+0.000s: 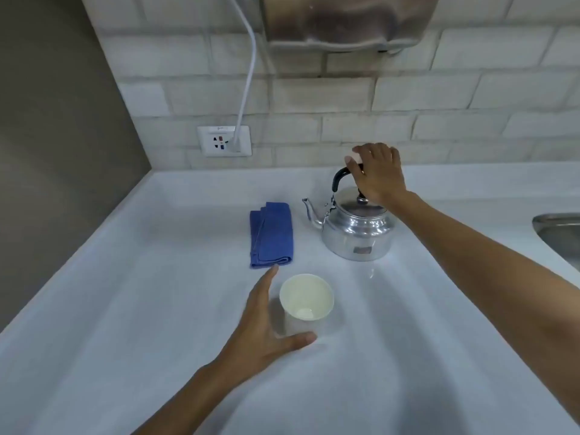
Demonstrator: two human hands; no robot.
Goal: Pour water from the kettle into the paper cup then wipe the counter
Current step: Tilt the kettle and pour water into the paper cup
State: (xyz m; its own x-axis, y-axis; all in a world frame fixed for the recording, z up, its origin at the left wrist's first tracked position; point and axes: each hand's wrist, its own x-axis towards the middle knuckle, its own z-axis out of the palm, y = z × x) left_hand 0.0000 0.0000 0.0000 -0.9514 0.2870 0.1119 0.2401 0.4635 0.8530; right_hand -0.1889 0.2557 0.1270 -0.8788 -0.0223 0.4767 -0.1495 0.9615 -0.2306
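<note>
We read this as the very start; the cup (307, 298) stands upright at lower centre of the frame and looks dry inside, only a pale glint on its bottom, so we judge no water poured yet; the kettle (357, 229) sits on the counter (157, 309) at centre right, lid on, spout pointing frame-left toward the cloth (272, 234); the right hand (378, 174) is up on the black handle at the top of the kettle, fingers curled over it, thumb on the near side, so closed around the handle, though we can't tell how tight; kettle base looks flat on the counter, not lifted; the left hand (266, 321) is at the cup's left side, fingers spread wide, thumb just below the cup base, index pointing up toward the cloth; we can't tell if the palm touches the cup wall, looks like bracing, not gripping; cloth is blue, folded, lying untouched just left of the kettle and above the cup; left to do by our read: lift, tip, pour, set down, then take the cloth and wipe; counter is pale, glossy, looks dry; grey-white brick tile wall behind; socket (224, 141) with white cable plugged in at upper left; steel dispenser (345, 20) at top centre; sink (561, 237) edge at far right.
</note>
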